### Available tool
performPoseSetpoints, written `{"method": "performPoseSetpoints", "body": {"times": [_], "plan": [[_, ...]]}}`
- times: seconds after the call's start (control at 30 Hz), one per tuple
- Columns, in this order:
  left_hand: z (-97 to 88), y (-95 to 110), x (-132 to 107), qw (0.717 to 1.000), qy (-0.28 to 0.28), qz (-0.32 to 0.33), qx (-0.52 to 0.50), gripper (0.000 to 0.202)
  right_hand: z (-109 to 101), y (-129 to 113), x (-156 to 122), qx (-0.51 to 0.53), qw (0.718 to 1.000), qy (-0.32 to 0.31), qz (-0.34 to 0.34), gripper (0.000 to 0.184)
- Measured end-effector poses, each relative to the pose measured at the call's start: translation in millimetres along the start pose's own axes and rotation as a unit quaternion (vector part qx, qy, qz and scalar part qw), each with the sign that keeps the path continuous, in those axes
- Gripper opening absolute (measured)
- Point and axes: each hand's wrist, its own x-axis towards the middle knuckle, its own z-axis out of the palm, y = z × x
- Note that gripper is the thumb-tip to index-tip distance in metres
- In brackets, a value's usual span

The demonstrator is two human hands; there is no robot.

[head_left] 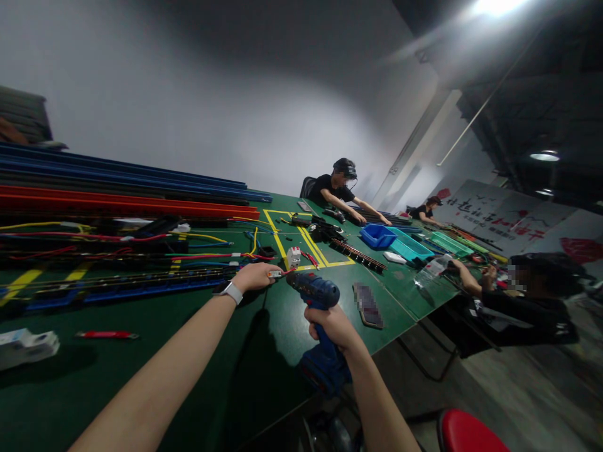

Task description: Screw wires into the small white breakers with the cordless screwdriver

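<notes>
Green tabletop: yellow-striped, spanning left to centre.
Pale grey wall: upper left.
Right hand: wrapped around blue cordless drill, lower centre.
Left hand: pinching small white-and-orange piece, centre, near drill's tip.

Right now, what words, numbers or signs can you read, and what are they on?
None can be read for sure.
Wall sign: big dark and red characters, too blurred to read.
Drill: no readable words.
White block at the left edge: any print is too small.
Phone: screen blurred out.
</notes>
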Motion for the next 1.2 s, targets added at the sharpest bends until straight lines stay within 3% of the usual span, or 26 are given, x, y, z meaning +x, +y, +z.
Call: {"method": "performPoseSetpoints", "body": {"times": [1.2], "plan": [[2.5, -3.7, 0.7, 1.0, 0.009, 0.014, -0.001, 0.044, -2.5, 3.6, 0.8, -0.008, 1.0, -0.009, -0.003, 0.016]]}}
